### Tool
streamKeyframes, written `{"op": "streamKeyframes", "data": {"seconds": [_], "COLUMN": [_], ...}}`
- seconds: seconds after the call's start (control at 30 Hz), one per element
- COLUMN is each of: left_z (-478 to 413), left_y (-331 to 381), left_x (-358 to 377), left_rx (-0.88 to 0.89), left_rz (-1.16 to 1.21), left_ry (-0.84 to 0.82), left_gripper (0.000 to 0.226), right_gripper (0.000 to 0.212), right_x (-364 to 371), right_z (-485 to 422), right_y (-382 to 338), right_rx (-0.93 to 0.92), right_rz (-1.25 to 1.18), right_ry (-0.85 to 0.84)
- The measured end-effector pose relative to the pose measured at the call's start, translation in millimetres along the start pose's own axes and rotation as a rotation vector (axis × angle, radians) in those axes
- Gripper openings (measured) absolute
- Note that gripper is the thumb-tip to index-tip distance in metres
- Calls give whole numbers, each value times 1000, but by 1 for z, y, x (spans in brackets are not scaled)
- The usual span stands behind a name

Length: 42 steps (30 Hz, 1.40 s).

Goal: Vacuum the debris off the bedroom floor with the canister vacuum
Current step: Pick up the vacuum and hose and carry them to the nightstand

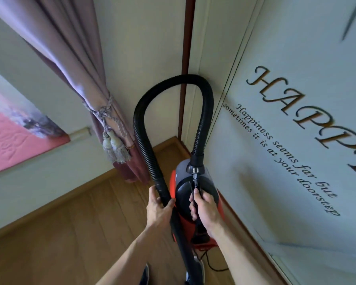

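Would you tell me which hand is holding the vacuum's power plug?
The right hand pinches the power plug over the vacuum body; the left hand grips the black hose instead.

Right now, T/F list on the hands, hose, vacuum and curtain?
1. The left hand grips the black hose near its rigid end. True.
2. The right hand hangs free, touching nothing. False: it pinches the power plug and cord in front of the vacuum body.
3. The hose lies flat on the floor. False: it arches up in a loop above the vacuum body.
4. The curtain is gathered by a rope tieback with tassels. True.
5. The vacuum body is blue. False: it is red and black.
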<state>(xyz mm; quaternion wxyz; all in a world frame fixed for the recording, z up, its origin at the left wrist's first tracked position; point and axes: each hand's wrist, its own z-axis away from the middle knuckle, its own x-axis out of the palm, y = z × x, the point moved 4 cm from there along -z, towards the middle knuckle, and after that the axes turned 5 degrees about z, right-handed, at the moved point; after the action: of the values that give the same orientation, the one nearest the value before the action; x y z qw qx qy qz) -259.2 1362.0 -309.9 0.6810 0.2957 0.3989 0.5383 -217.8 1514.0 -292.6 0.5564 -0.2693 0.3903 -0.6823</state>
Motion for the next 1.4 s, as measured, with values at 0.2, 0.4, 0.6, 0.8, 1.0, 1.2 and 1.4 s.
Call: {"op": "streamKeyframes", "data": {"seconds": [0.2, 0.4, 0.6, 0.8, 1.0, 1.2, 1.4], "left_z": [12, 25, 54, 96, 150, 211, 283], "left_y": [31, 59, 77, 86, 85, 71, 38], "left_x": [-59, -125, -171, -179, -147, -101, -61], "left_rx": [92, 200, 305, 383, 468, 533, 596], "left_rz": [-58, -170, -273, -349, -426, -478, -517], "left_ry": [-56, -197, -317, -464, -619, -753, -921], "left_gripper": [44, 37, 39, 42, 42, 40, 39], "right_gripper": [33, 31, 20, 17, 15, 12, 20], "right_x": [50, 112, 159, 169, 147, 110, 83], "right_z": [43, 99, 161, 221, 275, 326, 391], "right_y": [-34, -63, -70, -67, -42, -8, 28], "right_rx": [-40, -97, -147, -186, -185, -186, -135], "right_rz": [-68, -116, -206, -233, -357, -346, -240], "right_ry": [92, 279, 434, 646, 856, 1129, 1462]}}
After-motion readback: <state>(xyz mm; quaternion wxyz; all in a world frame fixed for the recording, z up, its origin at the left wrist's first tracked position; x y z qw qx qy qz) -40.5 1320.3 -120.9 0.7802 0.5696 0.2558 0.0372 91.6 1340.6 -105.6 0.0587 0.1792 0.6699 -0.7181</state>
